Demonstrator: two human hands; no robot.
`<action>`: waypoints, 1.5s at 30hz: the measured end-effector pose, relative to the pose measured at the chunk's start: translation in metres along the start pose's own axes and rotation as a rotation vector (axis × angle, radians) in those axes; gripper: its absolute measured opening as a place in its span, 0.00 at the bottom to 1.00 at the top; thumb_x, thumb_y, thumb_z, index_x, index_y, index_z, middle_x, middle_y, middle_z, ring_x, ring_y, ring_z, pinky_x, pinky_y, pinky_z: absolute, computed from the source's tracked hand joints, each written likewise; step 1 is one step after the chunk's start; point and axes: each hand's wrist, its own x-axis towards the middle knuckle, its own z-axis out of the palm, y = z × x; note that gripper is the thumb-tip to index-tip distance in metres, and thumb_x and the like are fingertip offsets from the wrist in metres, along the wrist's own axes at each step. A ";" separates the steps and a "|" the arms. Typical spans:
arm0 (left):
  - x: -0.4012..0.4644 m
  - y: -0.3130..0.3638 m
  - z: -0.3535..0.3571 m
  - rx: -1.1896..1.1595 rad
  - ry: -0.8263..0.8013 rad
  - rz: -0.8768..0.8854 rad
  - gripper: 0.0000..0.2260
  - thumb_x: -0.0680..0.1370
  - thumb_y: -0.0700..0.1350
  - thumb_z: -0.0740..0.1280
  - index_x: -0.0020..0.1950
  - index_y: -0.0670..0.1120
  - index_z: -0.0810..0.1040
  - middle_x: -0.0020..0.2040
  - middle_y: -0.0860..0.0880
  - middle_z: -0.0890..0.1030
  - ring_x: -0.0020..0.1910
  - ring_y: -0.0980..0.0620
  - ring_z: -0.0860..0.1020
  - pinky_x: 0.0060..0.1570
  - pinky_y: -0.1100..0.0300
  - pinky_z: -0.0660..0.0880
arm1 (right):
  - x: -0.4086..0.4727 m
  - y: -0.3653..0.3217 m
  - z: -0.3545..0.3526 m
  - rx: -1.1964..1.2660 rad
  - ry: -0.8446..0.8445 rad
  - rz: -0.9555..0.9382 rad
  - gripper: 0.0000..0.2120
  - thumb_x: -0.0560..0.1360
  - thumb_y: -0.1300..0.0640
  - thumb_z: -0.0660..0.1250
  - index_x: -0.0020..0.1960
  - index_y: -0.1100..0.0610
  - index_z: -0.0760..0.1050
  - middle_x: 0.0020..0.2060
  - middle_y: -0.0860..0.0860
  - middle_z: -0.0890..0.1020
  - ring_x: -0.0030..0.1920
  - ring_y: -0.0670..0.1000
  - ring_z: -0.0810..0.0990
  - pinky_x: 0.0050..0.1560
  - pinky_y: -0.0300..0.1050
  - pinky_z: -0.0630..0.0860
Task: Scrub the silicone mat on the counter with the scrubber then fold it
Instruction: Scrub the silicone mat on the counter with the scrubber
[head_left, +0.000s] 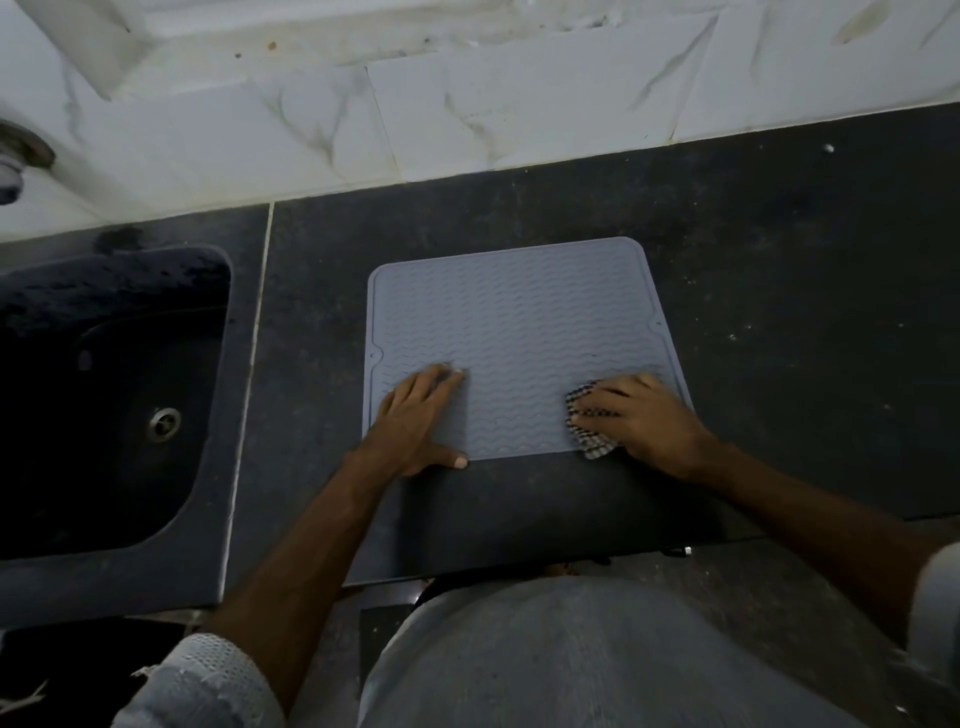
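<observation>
Head view: the grey mat (524, 332) lies flat on the dark counter (779, 291). The left hand (415, 421) presses its near left part, fingers straight. The right hand (641, 418) curls over a checked scrubber (589, 441) at the near right corner. Left of the hands, the sink (104, 395) shows only its drain (165, 422)

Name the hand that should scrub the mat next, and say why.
Right. The right hand already presses the scrubber onto the mat near its front right corner. The left hand lies flat on the front left part, well placed to hold the mat steady.
</observation>
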 end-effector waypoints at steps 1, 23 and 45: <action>0.000 0.000 0.000 0.003 0.001 -0.001 0.53 0.66 0.61 0.75 0.78 0.54 0.42 0.78 0.51 0.43 0.77 0.44 0.43 0.73 0.40 0.48 | -0.006 0.005 -0.004 -0.006 -0.037 0.014 0.30 0.54 0.66 0.78 0.54 0.54 0.80 0.55 0.51 0.82 0.55 0.57 0.80 0.49 0.53 0.74; 0.006 -0.003 0.000 0.033 0.012 0.001 0.54 0.64 0.62 0.76 0.78 0.55 0.44 0.78 0.52 0.44 0.76 0.44 0.44 0.72 0.41 0.47 | 0.041 -0.025 -0.001 -0.032 -0.058 -0.001 0.25 0.58 0.61 0.78 0.54 0.52 0.81 0.53 0.50 0.82 0.53 0.56 0.80 0.50 0.47 0.65; -0.027 -0.050 -0.016 -0.129 0.077 0.034 0.47 0.68 0.57 0.75 0.78 0.57 0.49 0.78 0.50 0.46 0.76 0.44 0.47 0.71 0.37 0.53 | 0.061 -0.043 0.008 0.030 0.014 0.060 0.21 0.60 0.63 0.75 0.53 0.53 0.81 0.52 0.51 0.83 0.53 0.56 0.79 0.50 0.51 0.72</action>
